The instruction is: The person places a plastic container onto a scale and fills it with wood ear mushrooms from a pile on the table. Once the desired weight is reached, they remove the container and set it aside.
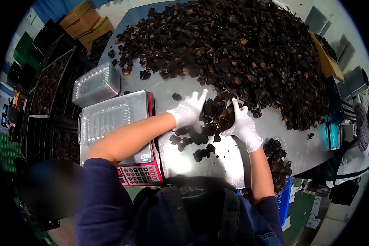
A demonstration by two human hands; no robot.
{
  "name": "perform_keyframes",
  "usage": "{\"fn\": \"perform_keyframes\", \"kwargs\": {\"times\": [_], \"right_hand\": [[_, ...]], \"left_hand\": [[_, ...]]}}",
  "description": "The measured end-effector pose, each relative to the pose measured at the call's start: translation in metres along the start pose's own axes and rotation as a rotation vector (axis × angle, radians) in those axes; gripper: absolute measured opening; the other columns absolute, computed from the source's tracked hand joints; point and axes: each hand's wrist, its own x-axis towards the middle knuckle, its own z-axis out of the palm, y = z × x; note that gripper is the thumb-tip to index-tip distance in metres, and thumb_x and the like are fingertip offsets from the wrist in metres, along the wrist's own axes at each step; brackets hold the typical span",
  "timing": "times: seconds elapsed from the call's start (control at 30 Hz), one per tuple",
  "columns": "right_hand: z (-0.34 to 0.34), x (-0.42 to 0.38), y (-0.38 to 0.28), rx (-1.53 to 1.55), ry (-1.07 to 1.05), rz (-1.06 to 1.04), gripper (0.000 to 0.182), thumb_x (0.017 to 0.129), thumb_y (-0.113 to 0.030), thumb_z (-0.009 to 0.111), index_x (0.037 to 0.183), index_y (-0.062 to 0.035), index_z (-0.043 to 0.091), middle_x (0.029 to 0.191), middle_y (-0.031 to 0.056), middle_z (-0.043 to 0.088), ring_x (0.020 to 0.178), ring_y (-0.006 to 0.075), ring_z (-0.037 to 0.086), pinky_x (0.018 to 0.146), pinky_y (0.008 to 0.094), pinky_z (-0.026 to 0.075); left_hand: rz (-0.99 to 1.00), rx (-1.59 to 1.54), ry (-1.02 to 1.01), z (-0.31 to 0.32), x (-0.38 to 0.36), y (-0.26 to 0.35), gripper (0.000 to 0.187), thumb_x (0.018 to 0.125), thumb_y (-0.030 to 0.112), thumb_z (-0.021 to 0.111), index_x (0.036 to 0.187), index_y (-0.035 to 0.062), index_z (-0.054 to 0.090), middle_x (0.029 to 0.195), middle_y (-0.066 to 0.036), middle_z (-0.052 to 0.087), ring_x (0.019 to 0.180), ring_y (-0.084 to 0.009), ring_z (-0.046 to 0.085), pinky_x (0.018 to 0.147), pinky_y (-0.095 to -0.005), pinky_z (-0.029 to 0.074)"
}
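Observation:
Both of my hands wear white gloves and lie over the metal table at the near edge of a big heap of dark, wavy pieces [233, 45] that look like wood ear mushrooms. My left hand [187, 110] has its fingers apart, index finger pointing at the heap. My right hand [244, 126] is spread too, its thumb and fingers beside a small clump of mushrooms [211, 110] between the hands. A few loose mushrooms [203, 153] lie closer to me. Left of my hands, a clear plastic tray [110, 117] rests on a red scale [141, 175], partly behind my left forearm.
A stack of clear trays [97, 84] stands behind the scale. Black racks [49, 90] with more mushrooms are at the left, cardboard boxes [84, 24] beyond. By my right forearm, more mushrooms [278, 162] sit above a blue basket [285, 201]. Another person's sleeve [361, 123] shows far right.

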Motion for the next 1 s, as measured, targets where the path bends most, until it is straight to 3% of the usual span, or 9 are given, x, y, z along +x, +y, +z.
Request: {"fn": "perform_keyframes", "kwargs": {"times": [0.07,0.13,0.2,0.27,0.4,0.47,0.6,0.83,1.0], "right_hand": [[0.001,0.015,-0.005,0.015,-0.002,-0.044,0.144,0.041,-0.031,0.099,0.156,-0.0168,0.014,0.139,0.0314,0.038,0.115,0.0443,0.057,0.095,0.0409,0.051],[-0.002,0.027,-0.007,0.002,-0.027,-0.067,0.140,0.043,-0.030,0.099,0.155,-0.0168,0.016,0.140,0.0326,0.037,0.116,0.0443,0.057,0.095,0.0409,0.051],[-0.002,0.034,-0.003,-0.013,-0.053,-0.088,0.136,0.045,-0.028,0.098,0.155,-0.0168,0.018,0.141,0.0339,0.036,0.117,0.0443,0.056,0.095,0.0409,0.051],[0.000,0.038,0.001,0.158,-0.049,-0.171,0.124,0.050,-0.022,0.094,0.153,-0.0160,0.025,0.141,0.0340,0.037,0.116,0.0425,0.057,0.095,0.0409,0.050],[0.024,0.020,-0.003,0.498,0.085,-0.238,0.086,0.058,-0.005,0.083,0.136,-0.0146,0.048,0.119,0.0150,0.052,0.109,0.0334,0.059,0.095,0.0349,0.049],[0.039,0.015,-0.004,0.514,0.224,-0.225,0.071,0.060,0.001,0.078,0.126,-0.0113,0.055,0.116,0.0123,0.055,0.110,0.0288,0.060,0.095,0.0343,0.049],[0.037,0.006,-0.010,0.657,0.351,-0.304,0.065,0.059,0.008,0.069,0.121,-0.0080,0.057,0.116,0.0106,0.056,0.106,0.0257,0.060,0.094,0.0335,0.048],[-0.011,-0.022,-0.115,0.619,0.413,-0.599,0.064,0.063,0.012,0.066,0.123,-0.0071,0.057,0.114,0.0092,0.052,0.106,0.0234,0.059,0.090,0.0321,0.052],[0.005,-0.029,-0.230,0.734,0.216,-0.850,0.063,0.064,0.008,0.063,0.125,-0.0060,0.056,0.112,0.0118,0.056,0.108,0.0261,0.060,0.094,0.0351,0.049]], "left_hand": [[0.115,-0.105,0.143,0.077,0.078,-0.020,0.140,0.050,0.039,0.095,0.155,0.0011,0.009,0.115,-0.024,0.057,0.106,-0.0360,0.059,0.091,-0.0394,0.049],[0.190,-0.075,0.111,0.028,0.043,0.001,0.139,0.049,0.041,0.094,0.154,0.0009,0.013,0.101,-0.022,0.062,0.099,-0.0337,0.060,0.087,-0.0381,0.049],[0.035,-0.053,0.004,0.006,0.034,0.024,0.135,0.050,0.037,0.093,0.154,0.0041,0.015,0.127,-0.027,0.048,0.109,-0.0392,0.059,0.092,-0.0401,0.051],[0.022,-0.223,-0.051,0.003,0.043,0.023,0.120,0.055,0.032,0.090,0.152,0.0091,0.024,0.133,-0.027,0.041,0.112,-0.0421,0.058,0.094,-0.0423,0.052],[0.034,-0.376,0.079,0.019,0.031,0.026,0.069,0.069,0.023,0.079,0.130,0.0086,0.048,0.120,-0.023,0.051,0.106,-0.0409,0.061,0.090,-0.0426,0.053],[0.005,-0.466,0.116,0.032,0.029,0.029,0.063,0.071,0.021,0.077,0.126,0.0085,0.050,0.121,-0.024,0.051,0.105,-0.0408,0.061,0.089,-0.0428,0.053],[0.030,-0.519,0.129,0.010,0.016,0.034,0.062,0.070,0.014,0.076,0.126,0.0089,0.048,0.120,-0.025,0.050,0.103,-0.0403,0.062,0.087,-0.0437,0.054],[0.128,-0.576,0.520,-0.053,-0.091,-0.023,0.047,0.072,0.011,0.072,0.114,0.0057,0.052,0.110,-0.023,0.051,0.097,-0.0410,0.060,0.087,-0.0436,0.051],[-0.174,-0.448,0.630,-0.069,-0.192,-0.098,0.051,0.065,0.009,0.074,0.113,0.0068,0.055,0.106,-0.018,0.052,0.101,-0.0365,0.057,0.089,-0.0407,0.049]]}}
